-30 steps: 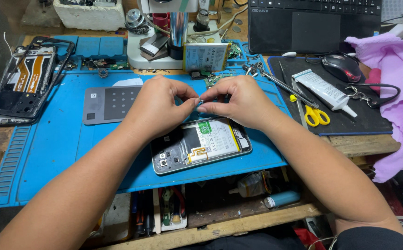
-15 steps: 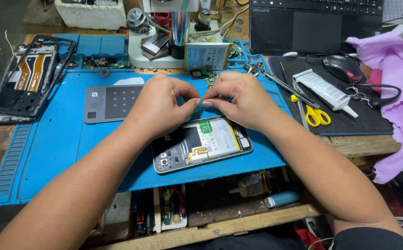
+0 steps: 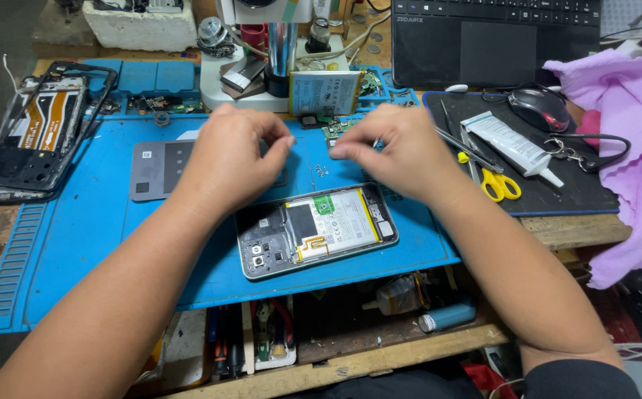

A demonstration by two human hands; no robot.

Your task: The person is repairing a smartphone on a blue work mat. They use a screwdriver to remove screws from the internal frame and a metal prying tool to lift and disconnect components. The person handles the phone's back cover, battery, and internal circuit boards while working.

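In the head view, both hands hover over the middle of a blue work mat [image 3: 77,222], just above an opened phone [image 3: 317,230] that lies face down slightly below the centre of the frame, its back cover off so the battery and boards show. The left hand [image 3: 234,159] sits left of centre with its fingers curled and the thumb and forefinger pinched narrowly together; whether anything is caught between them cannot be told. The right hand [image 3: 398,151] sits right of centre, fingertips likewise drawn close and pointing toward the left hand, with a small gap of mat between the two (any part held there is too small to make out). Neither hand touches the phone. Behind the left hand lies a grey back cover [image 3: 160,170], partly hidden by it. At the upper left of the frame rests a stripped phone frame [image 3: 36,133]. To the right, on a dark pad [image 3: 557,196], lie yellow-handled scissors [image 3: 499,182], a white glue tube [image 3: 514,145] and a computer mouse [image 3: 541,109]. A purple cloth [image 3: 634,148] drapes the right edge, and a laptop [image 3: 487,41] stands at the upper right.
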